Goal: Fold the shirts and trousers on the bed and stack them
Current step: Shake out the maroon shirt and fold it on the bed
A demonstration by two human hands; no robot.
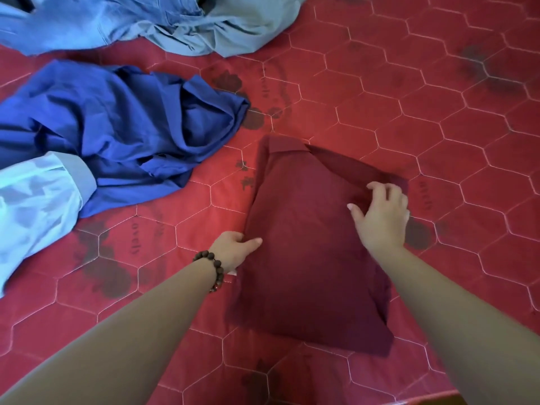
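red quilted bedcover (438, 118) (hexagon stitching), dim light

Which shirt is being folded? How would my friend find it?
Look at the red bed cover with its hexagon stitching. Near its middle lies the dark red shirt, touched by both hands. It alone is folded flat; the blue clothes beside it lie crumpled.

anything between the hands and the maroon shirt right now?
No. Both hands are already on the maroon shirt: the left hand grips its left edge, the right hand holds the fold at its right side. The blue shirt lies apart, to the left.
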